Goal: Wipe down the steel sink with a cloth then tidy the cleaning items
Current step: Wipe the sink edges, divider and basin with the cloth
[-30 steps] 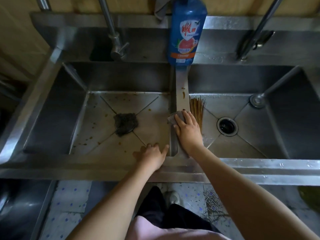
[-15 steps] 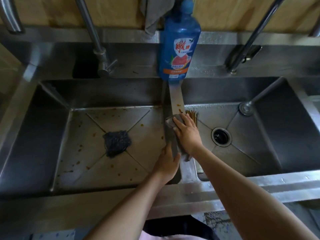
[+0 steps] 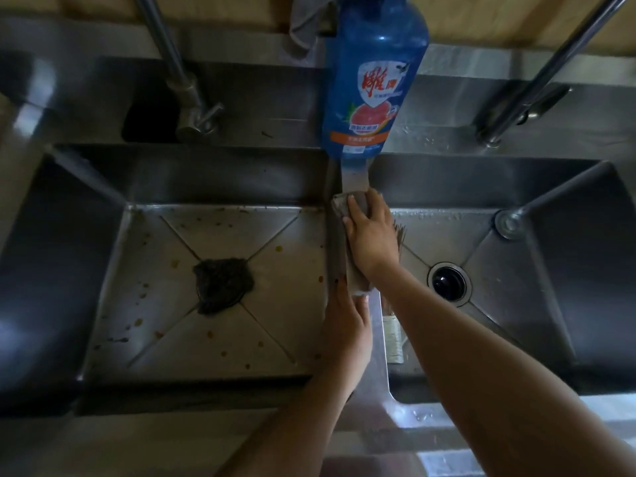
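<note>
We count two basins (image 3: 275,321), one detergent bottle (image 3: 373,80), one scourer (image 3: 222,284), one cloth (image 3: 358,281). The cloth runs lengthwise along the divider (image 3: 354,179), toward the bottle. The right hand (image 3: 371,235) presses it, fingers flat together; the left hand (image 3: 349,325), seemingly straight-fingered, touches its near end.

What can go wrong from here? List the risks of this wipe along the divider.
1. The right hand presses the cloth close to the blue detergent bottle standing at the far end of the divider; pushing on might topple it.
2. Grime swept off could drop into the left basin, already spotted around the scouring pad.
</note>
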The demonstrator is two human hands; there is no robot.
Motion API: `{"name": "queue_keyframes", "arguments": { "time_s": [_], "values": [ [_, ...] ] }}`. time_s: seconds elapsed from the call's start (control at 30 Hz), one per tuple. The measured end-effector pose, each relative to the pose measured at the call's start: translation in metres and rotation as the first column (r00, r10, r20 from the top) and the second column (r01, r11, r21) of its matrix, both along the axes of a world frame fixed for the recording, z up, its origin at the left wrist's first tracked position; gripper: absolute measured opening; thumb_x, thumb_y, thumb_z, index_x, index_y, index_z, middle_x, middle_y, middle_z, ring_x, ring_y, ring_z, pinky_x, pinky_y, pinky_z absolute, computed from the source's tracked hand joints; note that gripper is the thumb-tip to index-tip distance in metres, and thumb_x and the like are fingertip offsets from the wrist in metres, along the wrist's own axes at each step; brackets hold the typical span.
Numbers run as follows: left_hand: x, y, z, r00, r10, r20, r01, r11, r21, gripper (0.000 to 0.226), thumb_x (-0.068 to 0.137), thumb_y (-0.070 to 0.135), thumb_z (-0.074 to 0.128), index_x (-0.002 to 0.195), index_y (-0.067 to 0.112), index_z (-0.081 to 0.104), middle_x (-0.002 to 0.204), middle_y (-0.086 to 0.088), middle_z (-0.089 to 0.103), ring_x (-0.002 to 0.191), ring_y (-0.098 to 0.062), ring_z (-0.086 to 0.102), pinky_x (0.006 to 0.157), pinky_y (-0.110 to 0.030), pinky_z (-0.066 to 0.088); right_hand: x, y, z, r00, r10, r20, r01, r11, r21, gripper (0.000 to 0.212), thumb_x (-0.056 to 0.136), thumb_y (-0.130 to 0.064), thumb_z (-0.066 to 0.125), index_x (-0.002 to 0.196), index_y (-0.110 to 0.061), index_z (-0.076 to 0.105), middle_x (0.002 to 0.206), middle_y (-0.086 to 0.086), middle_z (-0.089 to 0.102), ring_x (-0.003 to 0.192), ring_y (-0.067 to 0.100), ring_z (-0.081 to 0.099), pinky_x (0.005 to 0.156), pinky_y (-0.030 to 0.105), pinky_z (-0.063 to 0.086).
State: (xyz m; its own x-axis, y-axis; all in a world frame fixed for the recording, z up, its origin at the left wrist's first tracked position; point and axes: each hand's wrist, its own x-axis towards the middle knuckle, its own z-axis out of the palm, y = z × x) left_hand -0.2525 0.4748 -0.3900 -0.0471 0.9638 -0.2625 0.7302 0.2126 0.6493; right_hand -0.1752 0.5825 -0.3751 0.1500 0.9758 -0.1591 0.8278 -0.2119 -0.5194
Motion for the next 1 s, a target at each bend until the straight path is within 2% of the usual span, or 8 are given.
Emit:
{"name": "queue_keyframes", "arguments": {
  "time_s": [0.07,0.13,0.3,0.47,0.7,0.87,0.93,1.0],
  "values": [
    [0.004,0.002,0.001,0.998,-0.06,-0.016,0.058,0.99,-0.128,0.057,0.097,0.039,0.035,0.145,0.011,0.022,0.141,-0.009,0.044,0.12,-0.018,0.051,0.095,-0.024,0.042,0.0,0.013,0.003,0.998,-0.016,-0.061,0.017,1.0,0.016,0.051,0.098,-0.043,0.032,0.145,-0.029,0.02,0.153,0.001,0.012,0.141,0.026,0.015,0.115,0.048,0.02],
    [0.003,0.003,0.002,0.999,-0.036,-0.037,0.031,0.991,-0.129,0.058,0.098,0.042,0.026,0.147,0.014,0.013,0.149,-0.006,0.031,0.13,-0.018,0.041,0.101,-0.024,0.036,0.001,0.027,0.003,0.996,-0.013,-0.089,0.016,0.999,0.034,0.05,0.098,-0.042,0.034,0.144,-0.025,0.022,0.151,0.004,0.016,0.14,0.027,0.019,0.112,0.051,0.025],
    [0.003,0.003,0.005,0.998,-0.031,-0.053,0.023,0.99,-0.137,0.057,0.098,0.042,0.025,0.148,0.017,0.011,0.153,-0.002,0.025,0.134,-0.018,0.036,0.104,-0.026,0.034,0.006,0.059,-0.001,0.994,0.041,0.103,-0.048,0.997,0.059,0.048,0.1,-0.036,0.032,0.145,-0.021,0.027,0.153,0.01,0.013,0.142,0.031,0.011,0.115,0.049,0.019],
    [0.003,0.002,0.007,0.997,-0.036,-0.075,0.023,0.986,-0.163,0.057,0.098,0.043,0.024,0.147,0.017,0.013,0.153,-0.002,0.025,0.134,-0.019,0.035,0.105,-0.028,0.033,0.008,0.068,-0.002,0.99,0.056,0.127,-0.062,0.997,0.045,0.049,0.1,-0.035,0.03,0.147,-0.021,0.024,0.155,0.009,0.011,0.143,0.03,0.007,0.115,0.047,0.017],
    [0.004,0.001,0.007,0.998,-0.019,-0.059,0.009,0.986,-0.168,0.055,0.098,0.041,0.03,0.144,0.013,0.022,0.141,-0.008,0.043,0.119,-0.023,0.052,0.093,-0.03,0.043,0.005,0.015,0.001,0.996,0.066,0.06,-0.066,0.998,-0.007,0.049,0.1,-0.036,0.029,0.148,-0.023,0.023,0.156,0.006,0.006,0.144,0.029,0.0,0.117,0.047,0.012],
    [0.0,0.003,0.011,0.999,-0.047,-0.001,0.047,0.999,-0.018,0.045,0.087,0.036,0.037,0.12,0.006,0.041,0.085,-0.008,0.069,0.056,-0.015,0.064,0.045,-0.019,0.047,-0.001,-0.027,0.0,0.98,0.091,0.176,-0.085,0.996,-0.038,0.049,0.1,-0.036,0.03,0.147,-0.022,0.025,0.156,0.009,0.011,0.143,0.031,0.005,0.115,0.043,0.013],
    [0.0,0.001,0.006,0.991,-0.1,-0.088,0.104,0.993,0.047,0.043,0.085,0.036,0.035,0.116,0.008,0.041,0.081,-0.007,0.069,0.054,-0.014,0.065,0.044,-0.019,0.048,0.0,-0.024,-0.001,0.98,0.095,0.173,-0.088,0.995,-0.046,0.049,0.1,-0.037,0.029,0.147,-0.022,0.026,0.156,0.007,0.012,0.142,0.03,0.005,0.115,0.042,0.013],
    [0.0,0.002,0.007,0.991,-0.096,-0.093,0.101,0.994,0.048,0.042,0.091,0.036,0.038,0.124,0.01,0.039,0.099,-0.01,0.068,0.075,-0.019,0.069,0.061,-0.025,0.054,0.001,-0.012,-0.001,0.984,0.092,0.15,-0.086,0.995,-0.044,0.049,0.1,-0.038,0.029,0.147,-0.023,0.026,0.156,0.006,0.011,0.143,0.03,0.004,0.115,0.042,0.013]
  ]
}}
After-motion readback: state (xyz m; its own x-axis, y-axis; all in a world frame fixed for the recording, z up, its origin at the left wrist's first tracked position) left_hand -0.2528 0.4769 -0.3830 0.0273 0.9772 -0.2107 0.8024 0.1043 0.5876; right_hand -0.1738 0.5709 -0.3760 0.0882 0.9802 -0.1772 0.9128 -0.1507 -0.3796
